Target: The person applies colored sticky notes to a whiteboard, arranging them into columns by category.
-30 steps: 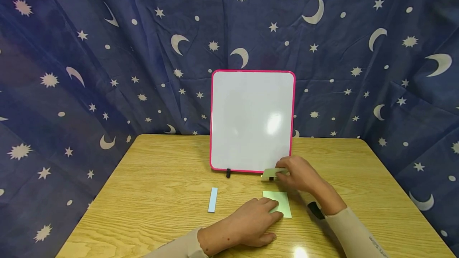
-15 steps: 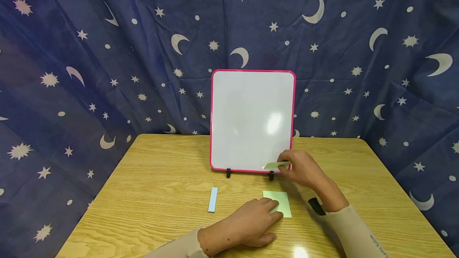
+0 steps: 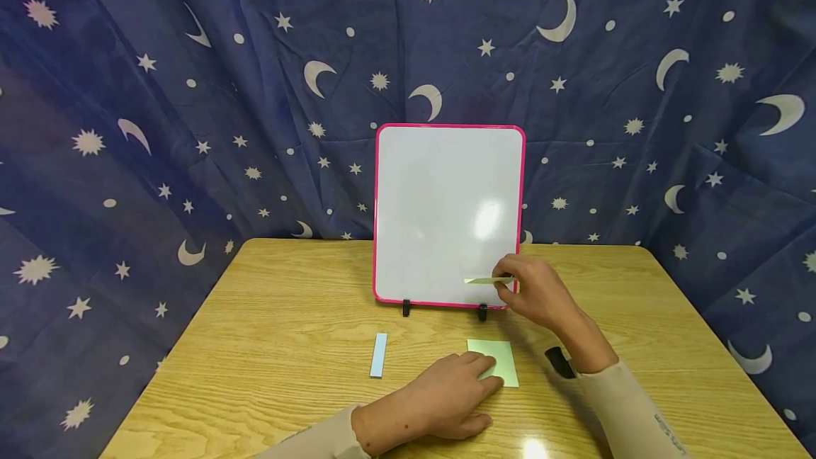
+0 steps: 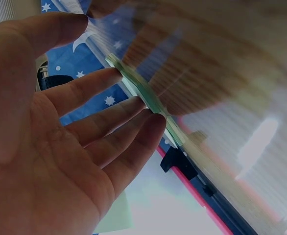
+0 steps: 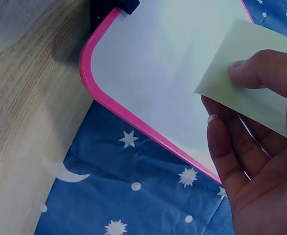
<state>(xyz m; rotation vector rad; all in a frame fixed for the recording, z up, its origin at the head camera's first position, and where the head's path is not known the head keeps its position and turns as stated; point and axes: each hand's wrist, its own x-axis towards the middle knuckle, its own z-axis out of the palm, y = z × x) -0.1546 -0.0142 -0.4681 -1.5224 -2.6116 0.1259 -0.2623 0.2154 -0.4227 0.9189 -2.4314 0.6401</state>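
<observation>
In the head view, my left hand (image 3: 446, 395) lies on the table with its fingertips on a pale green sticky note pad (image 3: 506, 358). The left wrist view shows those fingers extended against the edge of the pad (image 4: 142, 89). My right hand (image 3: 538, 292) pinches a single pale green sticky note (image 3: 479, 280), raised before the lower right part of a whiteboard (image 3: 440, 211). Seen from the right wrist, the thumb presses on the face of the note (image 5: 241, 46), and the fingers are behind it.
The pink-framed whiteboard stands upright on black feet (image 3: 406, 308) on a wooden table (image 3: 287, 317). A narrow light blue strip (image 3: 378, 355) lies left of the pad. Behind the table hangs a dark blue curtain (image 3: 255, 126) with moons and stars.
My right hand has risen with the sticky note from near the board's bottom edge to a little higher in front of it. The left hand has stayed on the pad.
</observation>
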